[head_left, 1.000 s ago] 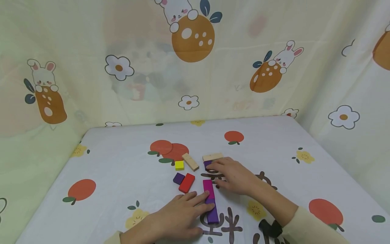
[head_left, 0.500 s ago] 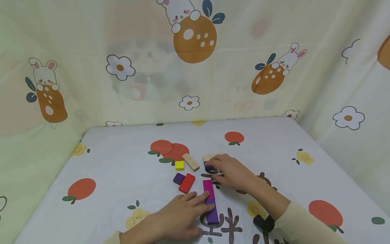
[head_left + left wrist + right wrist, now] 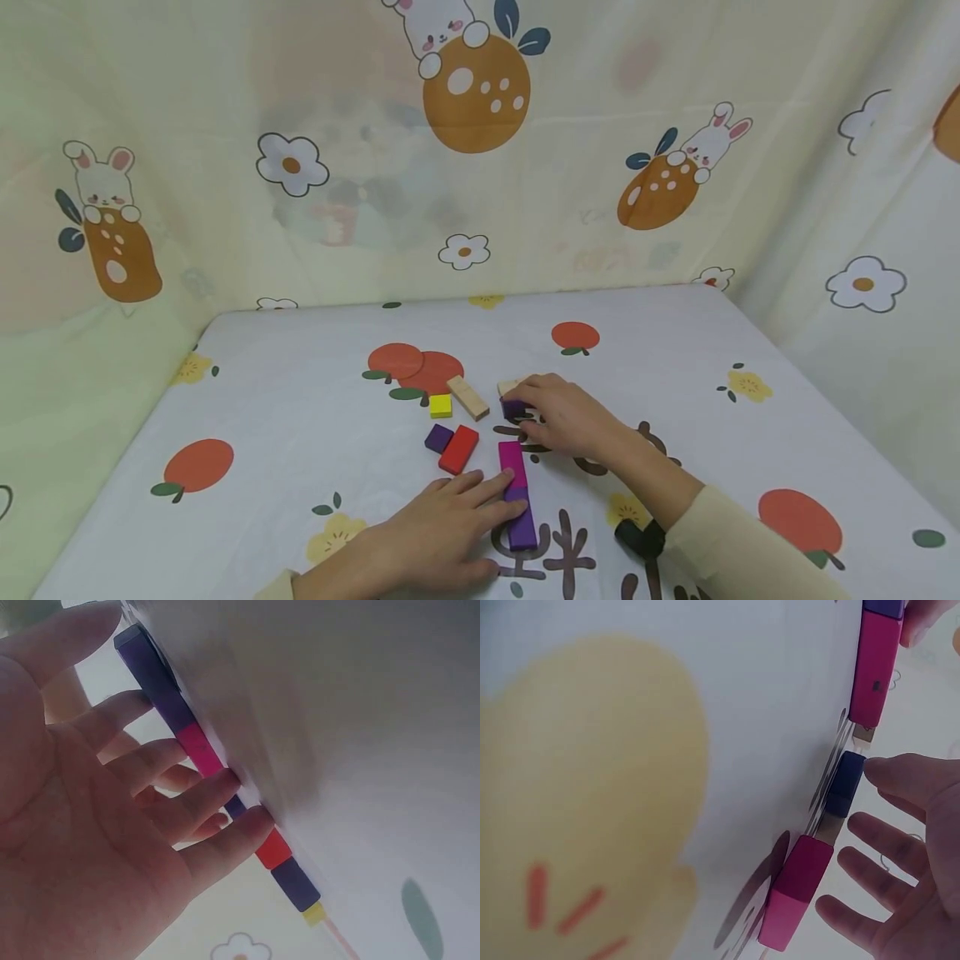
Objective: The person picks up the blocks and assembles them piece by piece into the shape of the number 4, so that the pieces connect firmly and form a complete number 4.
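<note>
My left hand lies low with fingers extended, its fingertips resting on a magenta block and a long purple block set end to end. The left wrist view shows those fingers spread along the purple block and the magenta one. Farther back, my right hand reaches over a dark purple block beside a pale wooden block, which it partly covers. In the right wrist view the thumb tip is at the dark purple block, the other fingers loosely extended beside a magenta block.
Left of the right hand lie a second wooden block, a yellow block, a small dark purple block and a red block. A black device sits at the right wrist. A patterned curtain stands behind the table.
My right hand has shifted slightly back and left, covering more of the wooden block. Its wrist and black device have moved left. My left hand stays in place.
</note>
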Available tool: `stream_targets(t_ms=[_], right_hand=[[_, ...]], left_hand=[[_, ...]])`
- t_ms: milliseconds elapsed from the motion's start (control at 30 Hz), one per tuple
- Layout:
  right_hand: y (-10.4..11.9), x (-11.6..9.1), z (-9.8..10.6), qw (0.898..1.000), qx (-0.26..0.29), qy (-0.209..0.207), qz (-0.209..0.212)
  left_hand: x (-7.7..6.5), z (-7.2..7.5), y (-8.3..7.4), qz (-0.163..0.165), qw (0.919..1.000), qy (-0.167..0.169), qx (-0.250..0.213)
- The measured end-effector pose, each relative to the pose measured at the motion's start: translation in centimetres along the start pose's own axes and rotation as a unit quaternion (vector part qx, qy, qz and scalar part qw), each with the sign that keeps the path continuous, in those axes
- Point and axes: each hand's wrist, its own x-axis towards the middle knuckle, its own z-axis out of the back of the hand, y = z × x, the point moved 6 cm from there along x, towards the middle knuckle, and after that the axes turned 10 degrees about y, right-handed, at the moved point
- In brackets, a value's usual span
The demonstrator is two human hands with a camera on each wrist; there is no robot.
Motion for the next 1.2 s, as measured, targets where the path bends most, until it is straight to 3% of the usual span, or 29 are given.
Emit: stream_targets(t_ms=[1200], right_hand=[[0.02, 0.81, -0.47, 1.0, -0.014, 0.001, -0.005]], left_hand=[[-0.22, 0.1, 0.04, -0.004, 1.0, -0.004, -0.001]])
